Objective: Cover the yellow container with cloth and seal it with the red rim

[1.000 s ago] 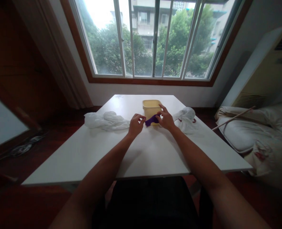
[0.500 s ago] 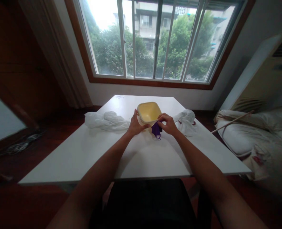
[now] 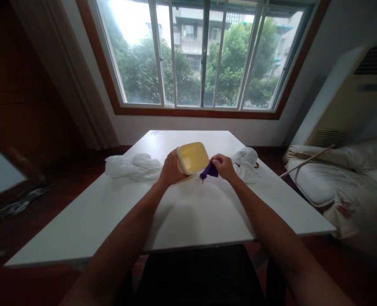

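Note:
A yellow plastic container [image 3: 193, 158] with a pale rim is held above the table, tilted so its inside faces me. My left hand [image 3: 171, 169] is wrapped round its left side, with most of the fingers hidden behind it. Between the thumb and fingers of my right hand [image 3: 223, 165] is pinched a purple cloth [image 3: 210, 170], which hangs bunched just right of the container's lower corner. Whether the cloth touches the container I cannot tell.
On the white table [image 3: 118, 221], a crumpled white plastic bag [image 3: 132, 165] lies to the left and another white bag [image 3: 246, 163] to the right. A padded seat with a thin stick [image 3: 306, 161] stands at the right. Beyond the table is a window [image 3: 194, 55].
The container has moved slightly left and now tilts more toward me. My right hand has come away from its rim with the purple cloth, which has swung to the left.

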Motion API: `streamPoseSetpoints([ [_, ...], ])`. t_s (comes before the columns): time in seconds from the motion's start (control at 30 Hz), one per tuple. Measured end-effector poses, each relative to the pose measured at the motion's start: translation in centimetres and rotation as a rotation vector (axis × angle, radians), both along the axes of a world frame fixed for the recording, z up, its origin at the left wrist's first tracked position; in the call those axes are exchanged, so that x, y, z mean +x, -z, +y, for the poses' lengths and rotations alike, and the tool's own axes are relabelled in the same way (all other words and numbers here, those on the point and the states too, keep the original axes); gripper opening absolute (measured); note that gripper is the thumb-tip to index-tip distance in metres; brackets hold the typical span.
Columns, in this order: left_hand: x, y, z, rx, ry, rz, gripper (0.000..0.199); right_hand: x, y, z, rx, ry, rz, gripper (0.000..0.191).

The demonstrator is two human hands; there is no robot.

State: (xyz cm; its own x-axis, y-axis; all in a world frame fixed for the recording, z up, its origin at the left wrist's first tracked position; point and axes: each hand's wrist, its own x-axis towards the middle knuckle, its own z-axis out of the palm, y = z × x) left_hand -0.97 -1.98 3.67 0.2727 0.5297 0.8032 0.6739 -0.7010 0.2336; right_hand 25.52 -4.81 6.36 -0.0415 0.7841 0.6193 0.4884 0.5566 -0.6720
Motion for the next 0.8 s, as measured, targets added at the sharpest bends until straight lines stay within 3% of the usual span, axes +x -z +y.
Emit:
streamPoseSetpoints([
  [0.13,0.5,0.0,-0.2,0.011,0.005,0.064,0.114,2.8,-1.2,0.6,-0.002,0.422,-0.029,0.026],
  [0.2,0.8,0.1,-0.3,0.033,0.01,0.116,0.117,3.7,-1.7,0.6,0.003,0.511,-0.053,0.028],
  [0.3,1.6,0.3,-0.6,0.055,0.036,0.174,0.118,3.4,-2.2,0.0,0.027,0.529,-0.105,0.029],
  [0.43,2.5,0.4,-1.0,0.053,0.049,0.206,0.114,0.9,-2.0,-1.2,0.045,0.387,-0.254,0.031],
  [0.63,2.8,0.3,-1.4,0.058,0.064,0.232,0.108,-1.8,-1.1,-2.5,-0.1,-0.13,-0.47,0.036],
  [0.7,2.9,0.2,-1.5,0.063,0.082,0.232,0.106,-1.9,-1.0,-2.5,-0.124,-0.211,-0.53,0.037],
  [0.8,3.0,0.1,-1.5,0.069,0.103,0.226,0.104,-1.7,-0.9,-2.3,-0.095,-0.232,-0.619,0.026],
])
